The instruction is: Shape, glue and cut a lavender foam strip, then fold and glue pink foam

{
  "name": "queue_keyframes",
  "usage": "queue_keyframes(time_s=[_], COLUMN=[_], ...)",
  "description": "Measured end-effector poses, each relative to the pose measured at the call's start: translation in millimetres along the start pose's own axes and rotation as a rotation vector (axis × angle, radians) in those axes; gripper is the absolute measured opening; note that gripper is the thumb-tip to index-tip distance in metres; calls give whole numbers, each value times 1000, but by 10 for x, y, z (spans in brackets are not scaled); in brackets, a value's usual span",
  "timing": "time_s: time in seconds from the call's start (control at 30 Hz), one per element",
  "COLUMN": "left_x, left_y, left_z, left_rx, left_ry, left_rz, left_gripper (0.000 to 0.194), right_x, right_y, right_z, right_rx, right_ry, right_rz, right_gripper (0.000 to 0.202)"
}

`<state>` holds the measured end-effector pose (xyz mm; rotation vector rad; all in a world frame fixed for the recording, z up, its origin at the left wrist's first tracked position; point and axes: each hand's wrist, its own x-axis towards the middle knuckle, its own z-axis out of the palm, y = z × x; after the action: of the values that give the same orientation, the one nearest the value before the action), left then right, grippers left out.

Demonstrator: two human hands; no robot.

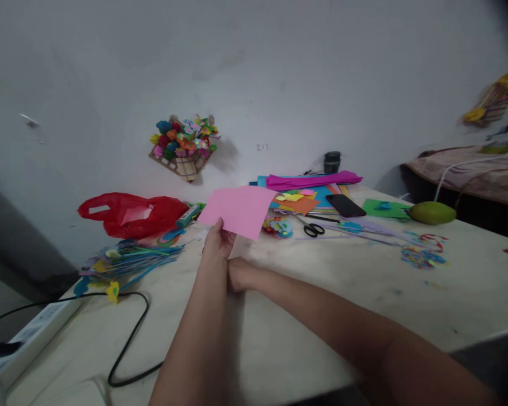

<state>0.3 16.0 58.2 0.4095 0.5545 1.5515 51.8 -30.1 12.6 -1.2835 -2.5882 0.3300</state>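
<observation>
A pink sheet of paper (pixel 239 208) is held up over the middle of the table, tilted toward me. My left hand (pixel 219 239) grips its lower edge, with the thumb on the front face and the other fingers mostly behind it. Just below, my right hand (pixel 239 273) is bent in against the left wrist, under the sheet. Its fingers are hidden behind the left wrist, so what it holds, if anything, does not show. Black scissors (pixel 313 229) lie on the table to the right of the sheet.
A red plastic bag (pixel 127 214) and paper flowers on stems (pixel 127 262) are at the left. Coloured papers (pixel 309 197), a phone (pixel 345 205), a green mango-like fruit (pixel 432 213) and paper scraps (pixel 423 256) lie right. A black cable (pixel 131 338) crosses the table (pixel 305 349) front left.
</observation>
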Motion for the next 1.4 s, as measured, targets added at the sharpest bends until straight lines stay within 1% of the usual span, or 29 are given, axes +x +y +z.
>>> queue_keyframes(time_s=[0.03, 0.07, 0.1, 0.23, 0.33, 0.37, 0.4, 0.43, 0.5, 0.53, 0.57, 0.63, 0.7, 0.8, 0.9, 1.0, 1.1, 1.17, 1.27, 1.33, 1.4], left_x=[15, 29, 41, 37, 3, -5, -11, -14, -15, -14, -14, -20, -37, -92, -170, -232, -257, -260, -258, -248, -230], left_y=[-16, -37, -61, -152, -203, -222, -244, -268, -317, -337, -353, -367, -361, -337, -321, -295, -228, -157, -36, 22, 35], left_z=[-25, -49, -70, -110, -148, -174, -208, -245, -322, -355, -382, -417, -431, -430, -423, -418, -420, -429, -456, -481, -505], left_rx=[6, 6, 3, -23, -29, -28, -30, -31, -30, -17, 0, 29, 58, 125, 224, 284, 296, 303, 279, 253, 267], left_ry=[-6, -2, 8, 33, 8, 4, 4, 29, 79, 95, 92, 70, 42, 27, 17, 54, 160, 197, 203, 187, 189], left_rz=[-4, -3, -6, 38, 83, 92, 101, 93, 64, 40, 11, -29, -59, -113, -143, -77, -27, -37, -84, -143, -160], left_gripper=[15, 14, 14, 16, 17, 17, 17, 16, 14, 13, 12, 10, 8, 8, 13, 17, 11, 10, 17, 20, 17], right_x=[-39, -84, -130, -277, -327, -340, -353, -370, -414, -439, -464, -505, -527, -533, -534, -537, -537, -539, -551, -565, -580], right_y=[18, 40, 64, 154, 243, 288, 343, 405, 540, 604, 661, 748, 801, 857, 928, 1003, 1063, 1107, 1197, 1263, 1316], right_z=[-6, -14, -25, -71, -111, -125, -139, -153, -182, -197, -212, -239, -265, -297, -315, -318, -322, -327, -327, -317, -305], right_rx=[-17, -72, -119, -191, -100, -24, 81, 227, 644, 871, 1068, 1360, 1548, 1668, 1652, 1525, 1398, 1297, 1064, 946, 878], right_ry=[-42, -62, -45, 14, 49, 78, 106, 112, 138, 136, 155, 265, 412, 606, 722, 746, 732, 696, 609, 585, 570], right_rz=[-38, -95, -125, -78, -112, -108, -71, -5, 162, 209, 219, 251, 319, 447, 574, 660, 705, 722, 704, 666, 616], right_gripper=[18, 18, 21, 27, 22, 20, 19, 18, 22, 27, 28, 25, 21, 19, 13, 8, 11, 14, 15, 13, 12])
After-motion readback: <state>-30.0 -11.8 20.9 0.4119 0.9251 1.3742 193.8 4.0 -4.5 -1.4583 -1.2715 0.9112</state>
